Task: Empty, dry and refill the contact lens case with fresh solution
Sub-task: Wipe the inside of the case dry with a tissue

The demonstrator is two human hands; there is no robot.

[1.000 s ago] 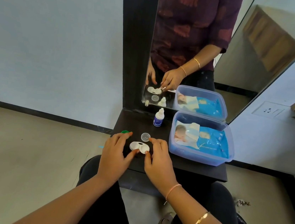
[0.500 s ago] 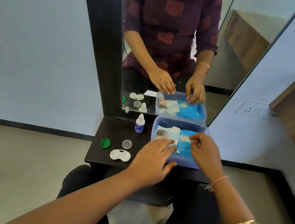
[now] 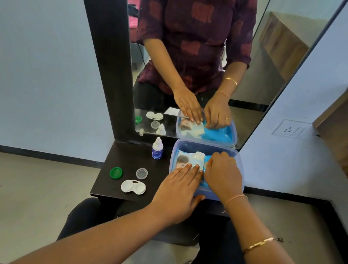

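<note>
The white lens case (image 3: 133, 187) lies open on the black shelf (image 3: 126, 156), with its green cap (image 3: 116, 172) and clear cap (image 3: 141, 173) loose beside it. A small solution bottle (image 3: 157, 148) stands upright near the mirror. To the right, a blue plastic box (image 3: 197, 145) holds a pack of wipes (image 3: 189, 159). My left hand (image 3: 180, 189) presses flat on the pack with straight fingers. My right hand (image 3: 222, 173) is over the pack's middle, with fingers curled down into it. Its fingertips are hidden from this view.
A mirror (image 3: 199, 58) stands right behind the shelf and reflects my hands and the items. The shelf is narrow, and the box fills its right half. A wall socket (image 3: 289, 130) is on the right wall. My knees are below the shelf's front edge.
Both hands left the lens case and moved right into the blue box. The left hand now lies flat on the wipes pack, and the right hand's fingers have curled into it.
</note>
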